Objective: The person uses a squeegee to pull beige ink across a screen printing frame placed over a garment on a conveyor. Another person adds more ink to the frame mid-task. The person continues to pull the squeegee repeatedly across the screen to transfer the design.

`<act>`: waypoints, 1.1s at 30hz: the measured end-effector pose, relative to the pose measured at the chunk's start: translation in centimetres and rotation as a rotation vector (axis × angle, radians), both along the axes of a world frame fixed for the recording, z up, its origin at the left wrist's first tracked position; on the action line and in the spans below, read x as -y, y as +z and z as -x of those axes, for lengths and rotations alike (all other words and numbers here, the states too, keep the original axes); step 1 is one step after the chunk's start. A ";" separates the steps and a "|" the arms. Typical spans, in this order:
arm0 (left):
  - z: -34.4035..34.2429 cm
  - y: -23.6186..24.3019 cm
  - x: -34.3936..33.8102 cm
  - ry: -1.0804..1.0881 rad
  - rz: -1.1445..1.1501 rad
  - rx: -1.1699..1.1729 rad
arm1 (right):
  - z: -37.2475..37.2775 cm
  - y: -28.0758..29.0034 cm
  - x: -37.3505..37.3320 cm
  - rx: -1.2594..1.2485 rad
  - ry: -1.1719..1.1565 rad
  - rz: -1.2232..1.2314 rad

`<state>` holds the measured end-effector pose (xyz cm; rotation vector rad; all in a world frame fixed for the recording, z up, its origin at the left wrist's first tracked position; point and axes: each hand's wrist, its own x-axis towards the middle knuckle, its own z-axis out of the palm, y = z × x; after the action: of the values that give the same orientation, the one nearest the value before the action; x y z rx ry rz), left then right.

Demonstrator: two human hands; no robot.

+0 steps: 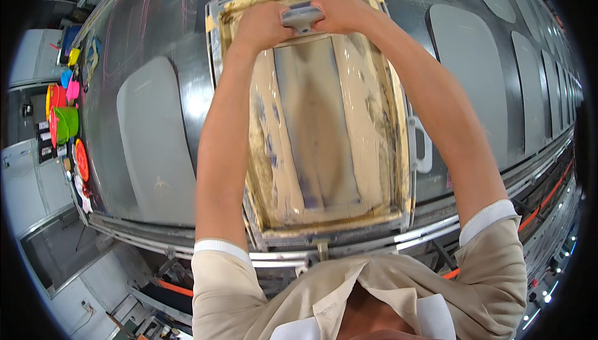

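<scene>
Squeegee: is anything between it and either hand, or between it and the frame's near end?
Nothing visible. The left hand and right hand both grip the squeegee at the far end of the frame. From there to the near end, only tan paste shows on the screen, with no solid thing in the path.

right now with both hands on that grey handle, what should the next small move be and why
Probably draw the grey-handled squeegee toward the body: the left hand and right hand grip it near the far end of the frame, and a swept strip runs from there toward the near end, between bands of cream paste.
</scene>
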<state>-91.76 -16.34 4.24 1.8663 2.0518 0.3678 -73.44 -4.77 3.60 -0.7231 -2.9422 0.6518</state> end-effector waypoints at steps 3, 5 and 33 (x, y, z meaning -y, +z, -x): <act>-4.0 -0.2 6.4 -0.033 0.007 -0.027 | -4.4 -1.4 6.2 -0.038 -0.014 -0.025; -6.8 -0.8 12.5 -0.077 -0.104 -0.027 | -7.5 -0.7 12.2 -0.015 0.035 0.006; 4.8 -0.6 -7.4 -0.071 -0.078 -0.046 | 3.8 0.5 -7.4 0.018 0.013 0.071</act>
<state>-96.60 -8.99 3.65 2.0052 2.0216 0.3950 -77.27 2.65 4.07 -0.7199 -2.9564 0.7579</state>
